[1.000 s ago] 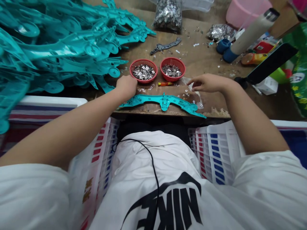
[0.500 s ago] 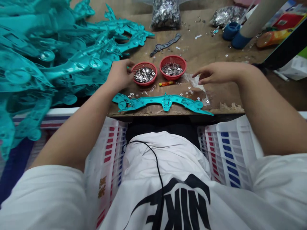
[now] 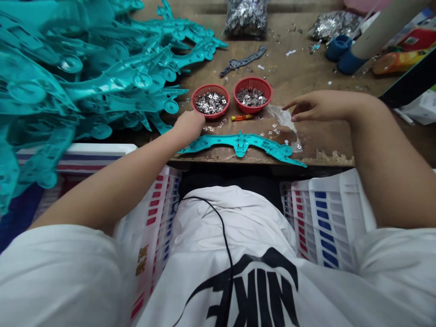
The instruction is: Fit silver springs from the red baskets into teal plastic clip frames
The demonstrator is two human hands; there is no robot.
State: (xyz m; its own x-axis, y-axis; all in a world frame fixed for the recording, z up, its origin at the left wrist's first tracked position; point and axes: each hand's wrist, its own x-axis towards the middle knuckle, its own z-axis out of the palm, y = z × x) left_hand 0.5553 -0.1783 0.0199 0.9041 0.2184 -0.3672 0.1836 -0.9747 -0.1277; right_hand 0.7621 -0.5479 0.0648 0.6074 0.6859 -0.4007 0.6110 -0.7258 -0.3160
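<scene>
My right hand (image 3: 311,107), half-open, looks empty; what my left hand (image 3: 190,126) holds, I can't tell; best steady the curved turquoise plastic strip (image 3: 241,145).

A bottle (image 3: 361,45) stands just beside a blue cap (image 3: 339,47), near an orange tube (image 3: 397,61) and a white box (image 3: 422,109). 2 white crates (image 3: 347,200) flank a black cable (image 3: 221,220).

A brown wooden worktable (image 3: 327,138), its front edge roughened in pale patches, stretches across the scene under muted light, as white latticed plastic baskets (image 3: 350,195) flank its near side, left and right.
</scene>
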